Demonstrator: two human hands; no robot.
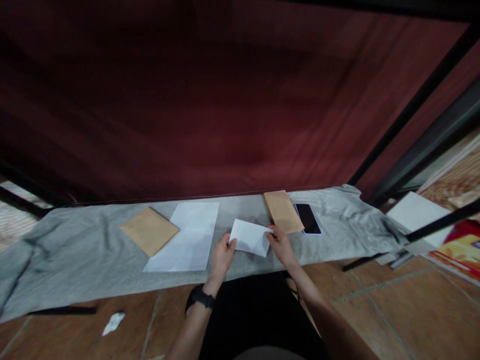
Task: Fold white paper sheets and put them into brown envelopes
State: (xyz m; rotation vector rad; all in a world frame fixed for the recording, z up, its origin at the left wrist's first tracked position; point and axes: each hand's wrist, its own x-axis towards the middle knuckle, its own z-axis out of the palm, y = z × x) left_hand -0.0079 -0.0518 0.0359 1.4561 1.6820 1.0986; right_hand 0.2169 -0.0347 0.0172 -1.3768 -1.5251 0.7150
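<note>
A folded sheet of white paper (249,237) is held up between my two hands, just above the cloth-covered bench. My left hand (223,254) grips its left edge, thumb on top. At the right edge, my right hand (280,244) pinches the paper near its upper corner. Left of them lies a larger white sheet (191,240) with a crease across it. One brown envelope (150,231) rests partly over that sheet. Another brown envelope (283,212) is just behind my right hand, its corner touching or overlapping a dark-screened phone (308,219).
A grey cloth (86,260) covers the narrow bench, with a dark red panel (225,125) rising behind it. Black metal bars (416,100) stand at the right. Crumpled white paper (113,323) lies on the tiled floor, and printed packaging (459,250) sits at the right.
</note>
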